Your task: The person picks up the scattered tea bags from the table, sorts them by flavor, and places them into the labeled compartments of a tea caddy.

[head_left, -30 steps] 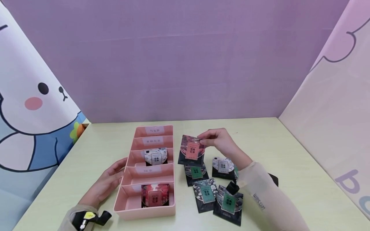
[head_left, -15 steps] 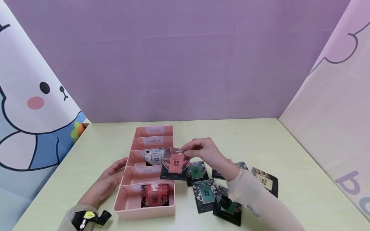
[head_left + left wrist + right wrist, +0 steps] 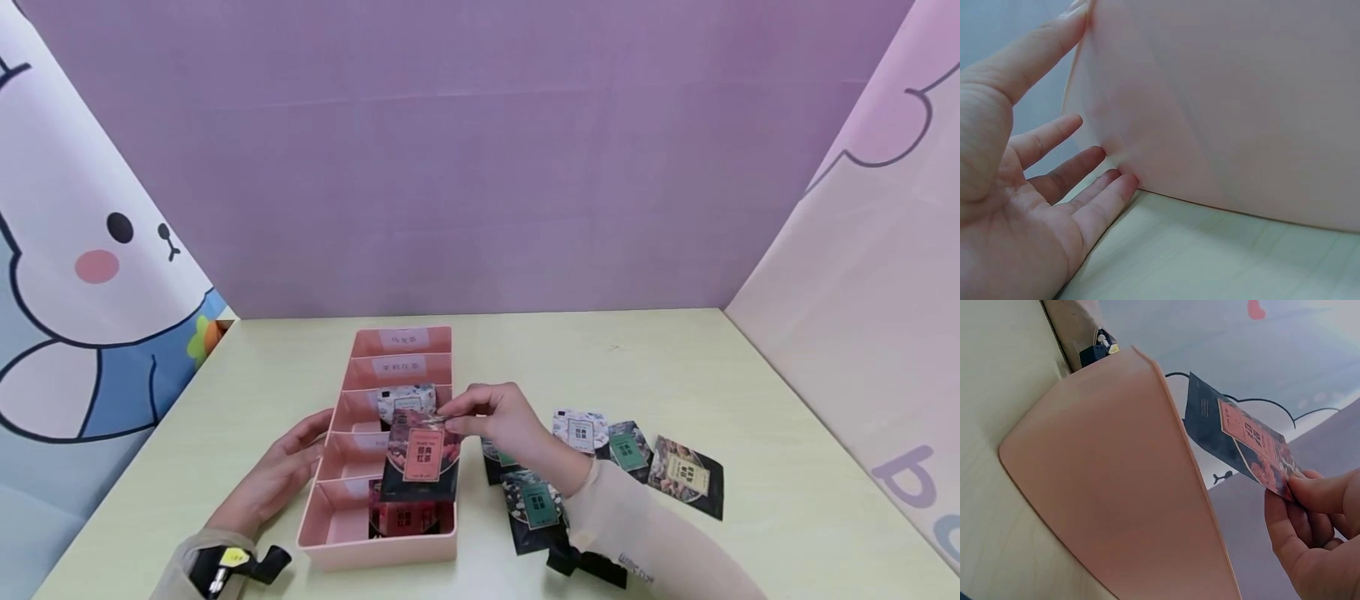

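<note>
The right hand (image 3: 504, 419) pinches the red-label sachet (image 3: 422, 457) by a top corner, just past its fingers, over the pink box (image 3: 375, 557). Probably super light, bendy, kinda slick, so edge grip's fine; the left hand (image 3: 279, 475) lies relaxed, fingertips touching the box.

Creased purple backdrop (image 3: 480, 183), cartoon-printed panel (image 3: 67, 333) at left, pale pink panel (image 3: 862, 317) at right, light wood-grain tabletop (image 3: 637, 358)
</note>
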Available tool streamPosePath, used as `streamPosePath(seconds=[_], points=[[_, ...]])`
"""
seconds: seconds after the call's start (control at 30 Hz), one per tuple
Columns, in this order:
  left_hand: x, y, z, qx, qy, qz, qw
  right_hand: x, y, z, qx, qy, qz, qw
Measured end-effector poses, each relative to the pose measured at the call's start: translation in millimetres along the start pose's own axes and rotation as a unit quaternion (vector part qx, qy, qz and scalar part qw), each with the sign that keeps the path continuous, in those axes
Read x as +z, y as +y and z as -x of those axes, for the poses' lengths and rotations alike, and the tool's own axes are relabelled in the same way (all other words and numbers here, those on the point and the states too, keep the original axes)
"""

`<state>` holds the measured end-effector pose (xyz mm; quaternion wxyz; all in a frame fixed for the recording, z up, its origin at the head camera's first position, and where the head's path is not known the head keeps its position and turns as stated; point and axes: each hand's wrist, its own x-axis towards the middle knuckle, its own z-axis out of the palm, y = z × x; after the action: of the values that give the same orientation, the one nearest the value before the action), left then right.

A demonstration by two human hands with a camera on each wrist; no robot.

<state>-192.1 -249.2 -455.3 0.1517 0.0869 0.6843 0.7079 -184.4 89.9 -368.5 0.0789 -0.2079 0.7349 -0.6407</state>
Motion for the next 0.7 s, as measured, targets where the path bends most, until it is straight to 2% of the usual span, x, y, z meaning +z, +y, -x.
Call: streamPosePath(seconds=[0.13,0.33,0.5,0.7], points=[[0.0,-1.2,-0.4,0.000,0.001,-0.003,1.0000,7,-1,2,-0.005,-0.004,0.004,1.000],[-0.4,-4.4,0.3,0.017,-0.010,0.013,0.9997,15,6,6,-0.011,-0.022,0.034,0.999],[-0.5,-5.2,0.2,0.026,-0.015,0.021,0.9993,22,12,11,-0.035,-0.025,0.069,0.997],[-0.6,-3.8,0.0,0.015,-0.008,0.024,0.9996,24,13,14,-0.070,-0.027,0.103,0.992]])
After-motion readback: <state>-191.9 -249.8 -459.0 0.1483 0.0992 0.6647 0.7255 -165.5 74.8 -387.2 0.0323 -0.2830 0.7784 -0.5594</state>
